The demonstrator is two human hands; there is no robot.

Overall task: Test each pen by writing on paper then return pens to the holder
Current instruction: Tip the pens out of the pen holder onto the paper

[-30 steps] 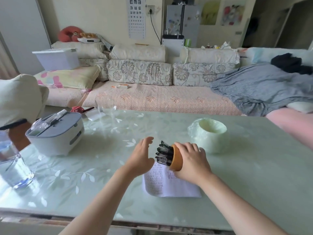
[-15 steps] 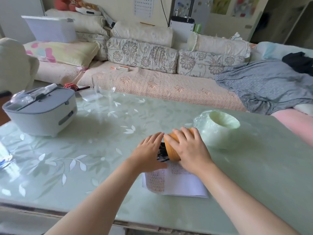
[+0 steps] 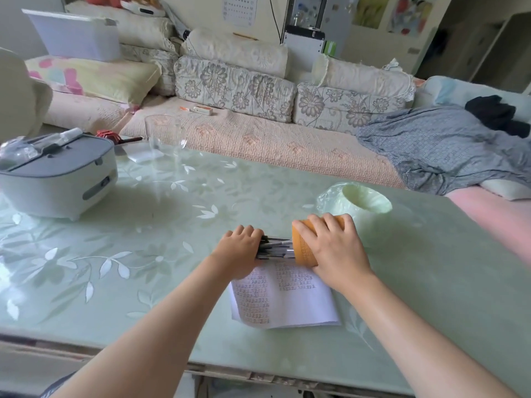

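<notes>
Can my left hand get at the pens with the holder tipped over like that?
Likely yes: the holder opens toward the left hand, whose grip is round the pens; nothing lies between.

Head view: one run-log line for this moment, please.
left hand grips pens | right hand holds holder on its side over paper

Nothing here can be read as a word or number. The sheet of paper (image 3: 287, 300), at six o'clock on the table (image 3: 143, 225), carries blocks of small reddish characters in rows, too fine to make out. At twelve o'clock on the far wall (image 3: 207, 15), a chart (image 3: 240, 10) shows rows of tiny blurred marks. The pictures (image 3: 409, 14) at one o'clock show colours only.
</notes>
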